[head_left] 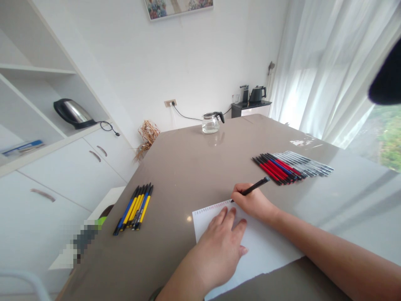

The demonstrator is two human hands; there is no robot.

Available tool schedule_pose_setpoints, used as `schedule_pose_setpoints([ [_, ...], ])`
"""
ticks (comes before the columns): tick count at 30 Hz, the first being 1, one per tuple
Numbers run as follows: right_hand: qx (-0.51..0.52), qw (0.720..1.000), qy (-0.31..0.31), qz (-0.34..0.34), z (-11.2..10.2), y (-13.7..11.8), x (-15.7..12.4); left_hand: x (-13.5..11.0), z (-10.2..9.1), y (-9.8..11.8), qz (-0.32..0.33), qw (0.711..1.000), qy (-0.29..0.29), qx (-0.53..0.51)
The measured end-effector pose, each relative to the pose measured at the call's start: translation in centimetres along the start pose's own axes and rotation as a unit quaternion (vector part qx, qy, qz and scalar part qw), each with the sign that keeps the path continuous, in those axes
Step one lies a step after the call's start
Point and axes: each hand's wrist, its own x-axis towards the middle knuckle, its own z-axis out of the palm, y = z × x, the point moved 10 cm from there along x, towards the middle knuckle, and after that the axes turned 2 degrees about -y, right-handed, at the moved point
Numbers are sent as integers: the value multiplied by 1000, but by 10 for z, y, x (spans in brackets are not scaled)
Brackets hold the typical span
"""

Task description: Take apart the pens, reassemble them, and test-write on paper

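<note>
A white sheet of paper (pixel 263 255) lies on the table, with a row of small marks along its top edge. My left hand (pixel 219 246) rests flat on the sheet, fingers spread. In my right hand (pixel 253 202) a black pen (pixel 257 184) is gripped, its tip touching the paper at the end of the row of marks. Beyond that hand lies a row of red, blue and black pens (pixel 275 169), followed by clear-barrelled pens (pixel 307 163). At the left is a smaller group of yellow, blue and black pens (pixel 136 207).
A glass pot of clear liquid (pixel 210 123) stands at the table's (pixel 188 167) far end. White cabinets (pixel 62 167) with a steel kettle (pixel 75 113) line the left. A black kettle (pixel 257 94) sits on a low stand behind. Sheer curtains (pixel 326 75) hang at the right.
</note>
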Motion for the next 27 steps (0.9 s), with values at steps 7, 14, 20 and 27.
schedule_pose_setpoints([
  [7,2,1000,-11,1,2,1,-1,0,0,0,2,1000,3,-1],
  [14,29,1000,-6,-4,-1,-2,-2,-1,0,0,1,1000,2,-2],
  [20,203,978,44,-14,-23,-5,4,-3,0,-1,6,1000,4,-4],
  [27,459,888,-1,19,-51,-15,10,-1,2,-5,-4,1000,-9,-5],
])
